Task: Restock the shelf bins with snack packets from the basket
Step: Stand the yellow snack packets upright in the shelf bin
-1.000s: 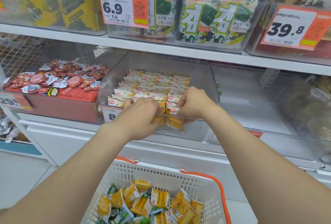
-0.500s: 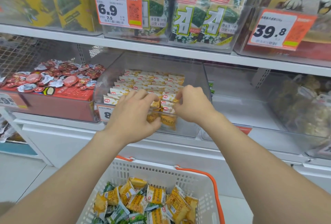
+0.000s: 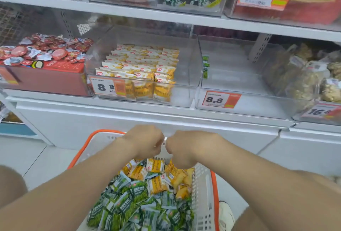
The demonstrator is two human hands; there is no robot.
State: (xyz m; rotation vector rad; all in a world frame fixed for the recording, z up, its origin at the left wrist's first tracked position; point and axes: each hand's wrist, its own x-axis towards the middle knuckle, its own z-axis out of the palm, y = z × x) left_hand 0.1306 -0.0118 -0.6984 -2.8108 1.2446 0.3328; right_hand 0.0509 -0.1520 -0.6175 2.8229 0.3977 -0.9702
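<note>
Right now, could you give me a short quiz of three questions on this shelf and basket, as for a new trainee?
1. True or false: the yellow packets fill the middle clear bin up to its right wall.
2. The left hand and the right hand are over the far end of the basket. Which packets lie just under them? A) green B) yellow C) red
3. Fill in: the next clear bin to the right holds only a few packets, coloured ___.
Key: 1 false, there is a bare gap at the right; 2 B; 3 green, the green packets by its left wall.
</note>
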